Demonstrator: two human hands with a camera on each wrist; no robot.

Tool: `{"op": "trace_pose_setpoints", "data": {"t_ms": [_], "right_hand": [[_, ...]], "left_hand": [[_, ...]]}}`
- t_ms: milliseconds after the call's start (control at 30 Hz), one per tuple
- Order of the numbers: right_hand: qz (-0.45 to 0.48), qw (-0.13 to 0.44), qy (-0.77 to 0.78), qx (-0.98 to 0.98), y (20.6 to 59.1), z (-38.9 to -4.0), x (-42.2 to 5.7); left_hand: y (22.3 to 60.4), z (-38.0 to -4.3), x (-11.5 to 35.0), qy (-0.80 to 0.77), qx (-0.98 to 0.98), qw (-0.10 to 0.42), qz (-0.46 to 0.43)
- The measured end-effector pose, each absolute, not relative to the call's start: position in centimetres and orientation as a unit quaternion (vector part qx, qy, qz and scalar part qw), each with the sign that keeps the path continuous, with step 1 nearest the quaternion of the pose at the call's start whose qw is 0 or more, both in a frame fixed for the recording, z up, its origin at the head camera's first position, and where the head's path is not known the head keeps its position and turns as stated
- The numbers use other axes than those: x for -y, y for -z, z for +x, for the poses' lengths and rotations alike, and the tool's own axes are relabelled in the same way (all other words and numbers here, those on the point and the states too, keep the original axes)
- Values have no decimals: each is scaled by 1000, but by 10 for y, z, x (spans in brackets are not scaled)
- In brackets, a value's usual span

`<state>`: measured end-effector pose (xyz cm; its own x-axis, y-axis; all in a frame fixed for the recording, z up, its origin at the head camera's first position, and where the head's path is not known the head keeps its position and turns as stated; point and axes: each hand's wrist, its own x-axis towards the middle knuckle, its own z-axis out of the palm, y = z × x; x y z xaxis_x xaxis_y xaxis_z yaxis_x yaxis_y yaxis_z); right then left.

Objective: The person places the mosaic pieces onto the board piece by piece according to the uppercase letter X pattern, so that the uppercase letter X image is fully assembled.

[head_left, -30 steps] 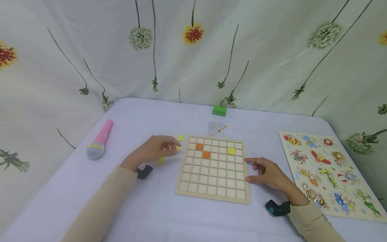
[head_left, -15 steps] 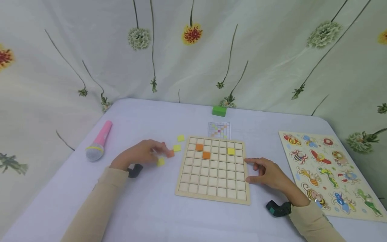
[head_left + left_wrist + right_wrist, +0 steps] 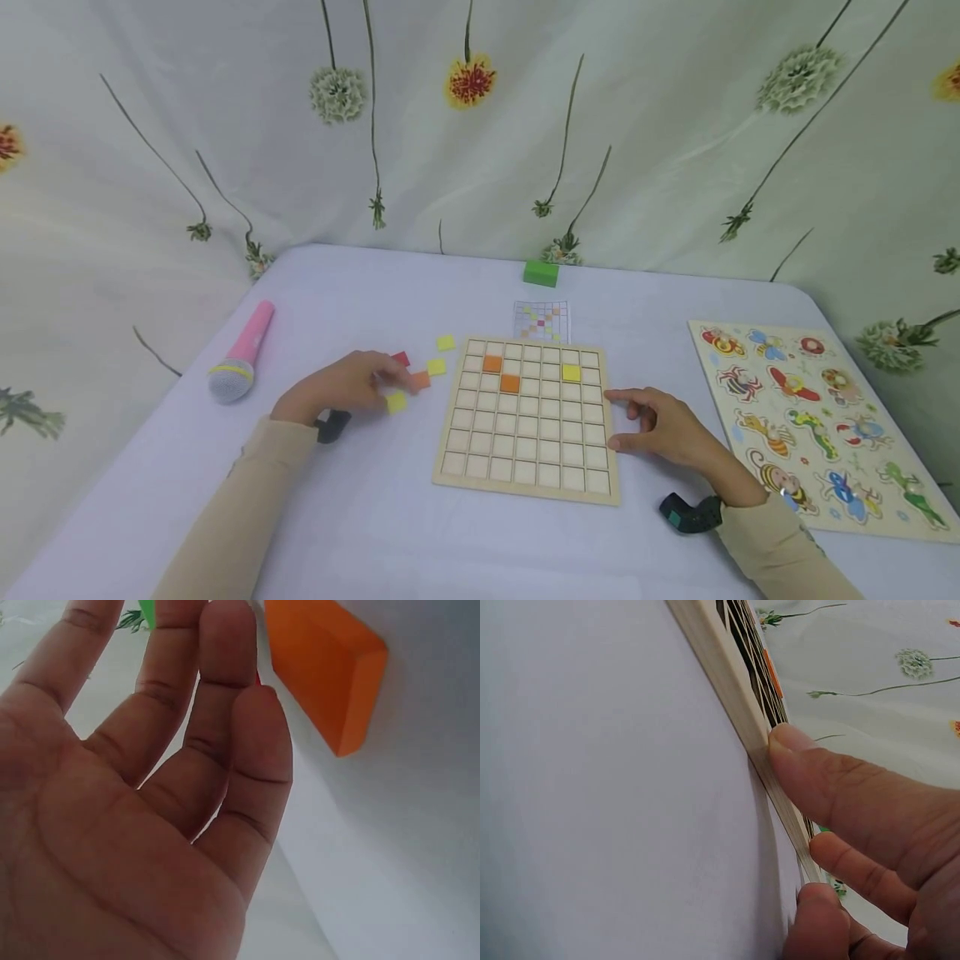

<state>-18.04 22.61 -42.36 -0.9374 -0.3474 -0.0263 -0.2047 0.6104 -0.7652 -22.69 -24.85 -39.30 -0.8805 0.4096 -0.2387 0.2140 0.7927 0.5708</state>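
Widest way in: from the near edge of the tabletop [image 3: 390,533], between the left sleeve [image 3: 232,508] and right sleeve [image 3: 772,542], to the grid board [image 3: 525,492].
A second lane runs from the far edge between grid board and puzzle board [image 3: 813,448], until the right hand [image 3: 663,427] bars it. Left of the grid board, the left hand [image 3: 341,385] and loose tiles [image 3: 437,367] crowd the approach; near the middle of the far edge, the green block [image 3: 541,273] obstructs.
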Motion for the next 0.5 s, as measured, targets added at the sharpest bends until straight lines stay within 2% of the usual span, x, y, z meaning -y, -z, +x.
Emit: {"op": "trace_pose_setpoints", "data": {"t_ms": [500], "right_hand": [[-153, 89, 413, -894, 425, -182, -227]], "left_hand": [[391, -226, 248, -248, -941, 187, 136]]}}
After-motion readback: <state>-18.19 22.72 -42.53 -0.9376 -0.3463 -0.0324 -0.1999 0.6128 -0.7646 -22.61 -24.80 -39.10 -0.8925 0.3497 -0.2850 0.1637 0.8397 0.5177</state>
